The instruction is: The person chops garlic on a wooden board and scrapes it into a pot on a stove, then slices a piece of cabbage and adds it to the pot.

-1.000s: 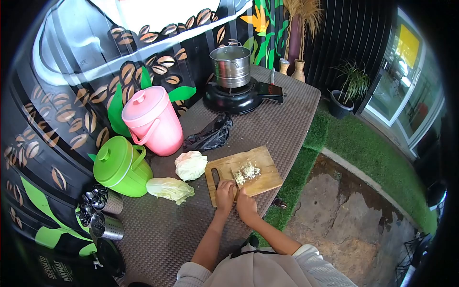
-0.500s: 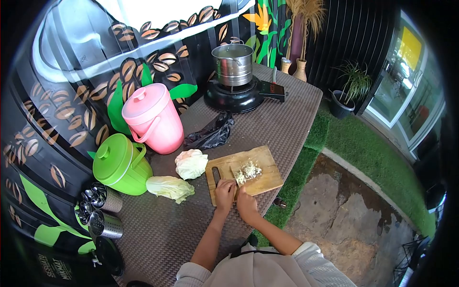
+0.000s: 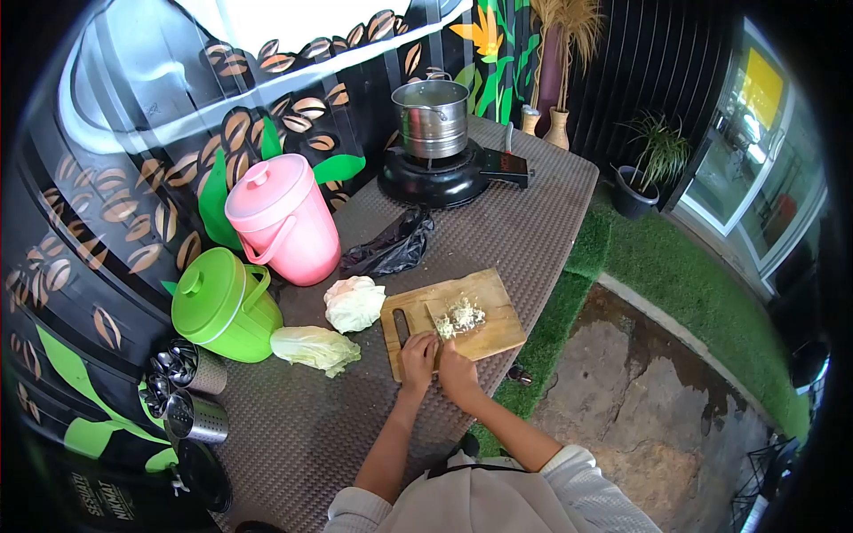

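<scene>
On the table lies a wooden cutting board (image 3: 506,327) with a slot handle at its left side. A small heap of finely chopped pale pieces (image 3: 464,315) rests on the board. My right hand (image 3: 458,369) is closed around a knife (image 3: 434,320); its thin blade points away from me, just left of the heap. Beside it, my left hand (image 3: 418,360) is over the board's near part with fingers curled together, and what they hold is hidden. Left of the board sit a round pale cabbage (image 3: 354,303) and a long napa cabbage (image 3: 315,349).
A steel pot (image 3: 431,120) stands on a black portable stove (image 3: 433,184) at the far end. A black plastic bag (image 3: 391,244) lies behind the board. Pink (image 3: 289,222) and green lidded buckets (image 3: 222,306) line the wall, near steel cutlery holders (image 3: 197,417).
Both hands stay at almost the same place on the board, with only a slight shift of the fingers. The chopped heap looks much the same.
</scene>
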`<action>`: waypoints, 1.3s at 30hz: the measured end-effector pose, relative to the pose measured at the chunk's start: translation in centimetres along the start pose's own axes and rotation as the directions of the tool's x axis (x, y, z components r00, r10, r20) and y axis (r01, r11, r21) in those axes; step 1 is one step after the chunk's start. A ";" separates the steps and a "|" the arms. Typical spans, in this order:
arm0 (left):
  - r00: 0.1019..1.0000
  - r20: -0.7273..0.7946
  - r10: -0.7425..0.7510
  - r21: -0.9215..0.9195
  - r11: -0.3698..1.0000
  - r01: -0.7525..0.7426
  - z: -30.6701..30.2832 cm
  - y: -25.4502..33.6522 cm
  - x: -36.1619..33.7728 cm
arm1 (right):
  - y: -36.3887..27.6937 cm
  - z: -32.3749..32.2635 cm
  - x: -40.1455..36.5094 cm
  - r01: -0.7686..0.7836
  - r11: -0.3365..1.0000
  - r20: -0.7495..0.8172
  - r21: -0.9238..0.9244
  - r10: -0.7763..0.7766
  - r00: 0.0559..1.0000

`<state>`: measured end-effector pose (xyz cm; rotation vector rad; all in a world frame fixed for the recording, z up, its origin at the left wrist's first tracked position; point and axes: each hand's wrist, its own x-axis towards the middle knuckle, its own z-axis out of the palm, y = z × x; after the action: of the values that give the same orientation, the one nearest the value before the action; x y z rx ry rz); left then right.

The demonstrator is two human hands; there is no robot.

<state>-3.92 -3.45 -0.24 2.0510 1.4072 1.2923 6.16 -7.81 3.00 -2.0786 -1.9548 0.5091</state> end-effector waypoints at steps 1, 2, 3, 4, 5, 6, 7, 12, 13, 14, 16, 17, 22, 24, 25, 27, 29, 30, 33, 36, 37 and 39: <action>1.000 -0.025 0.000 0.009 1.000 0.000 0.1 0.2 0.1 | 0.0 -0.5 0.3 -0.004 1.000 -0.002 0.002 0.004 1.000; 1.000 -0.024 0.004 0.008 1.000 -0.004 0.1 0.3 0.1 | 0.1 -1.2 0.7 0.008 0.999 -0.009 0.031 -0.008 1.000; 0.999 -0.019 -0.032 -0.012 0.999 0.032 -0.1 0.6 0.2 | 0.2 -1.5 0.9 0.023 0.998 -0.014 0.058 -0.022 1.000; 0.997 -0.012 -0.070 -0.030 0.997 0.070 -0.3 0.8 0.2 | 0.2 -1.6 0.6 0.026 0.998 -0.013 0.057 -0.025 1.000; 0.997 -0.013 -0.073 -0.029 0.997 0.073 -0.5 0.9 0.2 | 0.2 -1.6 0.0 0.064 0.998 -0.026 0.018 -0.063 0.998; 0.998 0.001 -0.068 -0.032 0.997 0.068 -0.5 0.8 0.2 | 0.3 -1.4 -0.4 0.100 0.995 -0.039 -0.022 -0.101 0.994; 0.998 0.015 -0.061 -0.036 0.997 0.062 -0.4 0.7 0.3 | 0.3 -0.6 -0.8 0.100 0.995 -0.039 -0.024 -0.100 0.994; 1.000 0.013 -0.019 -0.010 1.000 0.020 -0.2 0.2 0.3 | -0.1 0.7 -0.3 0.045 0.998 -0.126 -0.043 -0.050 0.991; 1.000 0.014 0.004 -0.007 1.000 -0.004 -0.3 0.3 0.3 | -0.1 0.2 0.1 0.044 0.998 -0.126 -0.041 -0.049 0.991; 1.000 0.015 0.006 -0.007 1.000 -0.006 -0.3 0.3 0.4 | 0.1 -0.5 0.7 0.087 0.994 -0.088 -0.061 -0.092 0.992; 1.000 0.013 0.029 0.047 0.998 -0.029 -0.6 0.7 0.6 | 0.1 -2.2 0.6 0.134 0.988 -0.049 -0.080 -0.138 0.989; 1.000 0.010 0.026 0.048 0.999 -0.027 -0.8 0.8 0.6 | 0.0 -3.2 0.0 0.181 0.977 -0.054 -0.112 -0.188 0.981; 1.000 -0.008 -0.015 -0.001 1.000 0.015 -0.4 0.5 0.5 | 0.4 0.6 -0.9 0.028 0.998 -0.025 -0.061 -0.029 0.999; 1.000 0.002 -0.016 -0.001 1.000 0.016 -0.5 0.5 0.6 | 0.4 1.5 -0.9 0.040 0.993 -0.110 -0.112 -0.052 0.993; 1.000 0.011 -0.016 0.000 1.000 0.016 -0.6 0.6 0.6 | 0.3 1.3 -0.5 0.042 0.993 -0.109 -0.111 -0.055 0.993; 0.999 0.023 -0.029 -0.009 1.000 0.029 -0.8 0.6 0.6 | 0.3 0.4 0.6 -0.007 0.999 -0.046 0.043 0.009 0.999; 0.999 0.028 -0.034 -0.024 0.999 0.035 -0.7 0.8 0.7 | 0.4 -1.1 1.1 0.036 0.999 -0.049 0.041 -0.034 0.998; 0.999 0.023 -0.035 -0.010 0.999 0.035 -0.8 1.0 0.7 | 0.4 -1.5 1.2 0.083 0.996 -0.048 0.038 -0.081 0.996; 0.998 0.023 -0.056 0.006 0.998 0.056 -1.0 1.3 0.6 | 0.0 -1.6 0.1 0.062 0.998 -0.086 0.025 -0.059 0.995; 0.998 0.025 -0.065 0.007 0.998 0.065 -0.8 0.9 0.7 | 0.2 1.0 -0.4 0.009 1.000 -0.086 -0.027 -0.011 0.996; 0.998 0.027 -0.056 0.008 0.998 0.056 -0.8 0.8 0.7 | 0.2 1.5 -0.2 0.010 1.000 -0.084 -0.026 -0.012 0.996; 0.998 0.031 -0.054 0.011 0.998 0.054 -0.8 0.6 0.6 | 0.0 1.9 0.0 0.020 0.999 -0.144 -0.043 -0.025 0.989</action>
<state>-4.21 -3.31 0.89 2.0169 1.4485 1.2286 5.41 -7.89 1.24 -2.0532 -1.9186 0.3067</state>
